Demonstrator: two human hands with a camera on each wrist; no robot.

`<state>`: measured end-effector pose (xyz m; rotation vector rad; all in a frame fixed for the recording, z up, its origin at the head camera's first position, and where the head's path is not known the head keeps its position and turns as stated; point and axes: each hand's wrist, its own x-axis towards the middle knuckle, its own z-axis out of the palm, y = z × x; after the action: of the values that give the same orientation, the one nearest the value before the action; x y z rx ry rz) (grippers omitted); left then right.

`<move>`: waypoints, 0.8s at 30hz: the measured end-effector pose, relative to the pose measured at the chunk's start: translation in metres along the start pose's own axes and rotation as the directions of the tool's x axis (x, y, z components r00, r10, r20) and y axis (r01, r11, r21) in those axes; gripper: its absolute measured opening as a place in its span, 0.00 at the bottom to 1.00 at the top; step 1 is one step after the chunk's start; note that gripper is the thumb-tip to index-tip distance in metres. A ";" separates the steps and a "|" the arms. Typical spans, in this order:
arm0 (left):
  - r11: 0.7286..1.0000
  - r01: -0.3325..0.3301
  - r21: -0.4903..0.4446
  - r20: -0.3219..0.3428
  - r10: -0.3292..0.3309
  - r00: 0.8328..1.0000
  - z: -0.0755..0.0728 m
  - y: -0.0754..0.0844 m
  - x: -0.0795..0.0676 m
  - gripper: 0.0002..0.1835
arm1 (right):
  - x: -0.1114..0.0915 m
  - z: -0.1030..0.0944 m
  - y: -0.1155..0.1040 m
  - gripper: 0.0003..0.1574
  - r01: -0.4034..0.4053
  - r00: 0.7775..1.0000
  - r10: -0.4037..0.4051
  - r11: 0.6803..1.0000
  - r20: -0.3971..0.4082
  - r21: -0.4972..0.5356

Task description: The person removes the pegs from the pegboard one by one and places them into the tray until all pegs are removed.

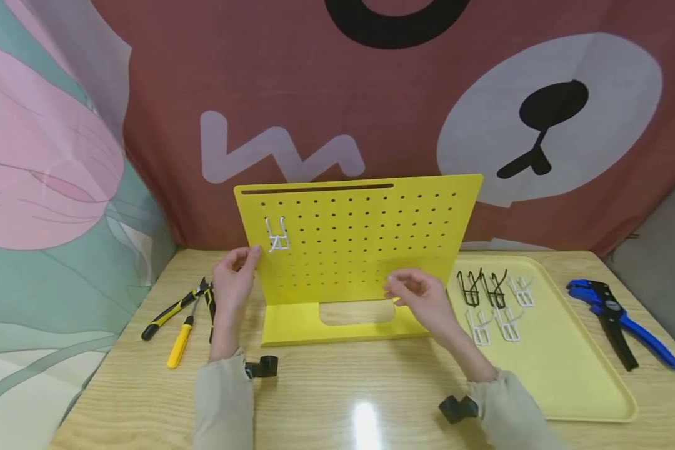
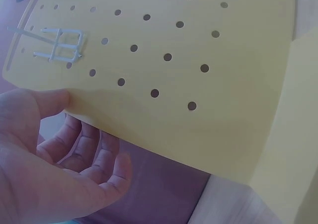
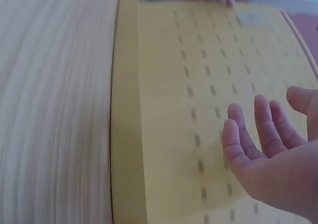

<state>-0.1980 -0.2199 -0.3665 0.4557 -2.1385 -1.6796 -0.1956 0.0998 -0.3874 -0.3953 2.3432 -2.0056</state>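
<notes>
A yellow pegboard [image 1: 357,249] stands upright on its base on the wooden table. One white wire hook [image 1: 279,237] hangs in the holes near its upper left. My left hand [image 1: 235,284] grips the board's left edge; in the left wrist view the thumb [image 2: 52,102] lies on the front face and the other fingers curl behind. In front of the board's lower right is my right hand [image 1: 424,303], its fingers loosely bent with nothing in them. The right wrist view shows these fingers [image 3: 268,132] spread before the rows of holes.
At the right, a pale yellow tray [image 1: 562,375] carries several black and white wire hooks [image 1: 508,325]. Beyond it lies a blue and black hand tool [image 1: 613,306]. Left of the board are yellow-black pliers [image 1: 171,312] and a yellow-handled screwdriver [image 1: 180,345]. A printed curtain [image 1: 292,75] hangs behind.
</notes>
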 end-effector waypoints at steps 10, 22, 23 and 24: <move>1.000 -0.001 -0.010 0.013 0.001 1.000 -0.001 0.001 -0.002 0.22 | 0.014 0.080 -0.030 0.19 0.115 0.976 -0.129 0.989 0.177 0.089; 1.000 -0.027 -0.014 -0.012 0.027 1.000 0.002 -0.001 0.000 0.22 | 0.032 0.124 -0.062 0.22 0.154 0.942 -0.205 0.967 0.266 0.202; 0.999 -0.028 -0.019 -0.015 0.028 1.000 0.002 -0.002 0.000 0.22 | 0.032 0.126 -0.064 0.23 0.146 0.941 -0.203 0.966 0.272 0.214; 0.999 -0.031 -0.021 -0.020 0.031 0.999 0.001 -0.002 0.000 0.22 | 0.033 0.129 -0.066 0.25 0.139 0.941 -0.198 0.966 0.276 0.220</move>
<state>-0.1987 -0.2190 -0.3684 0.4294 -2.1009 -1.6723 -0.1920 -0.0409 -0.3397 -0.8472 1.9718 -2.0543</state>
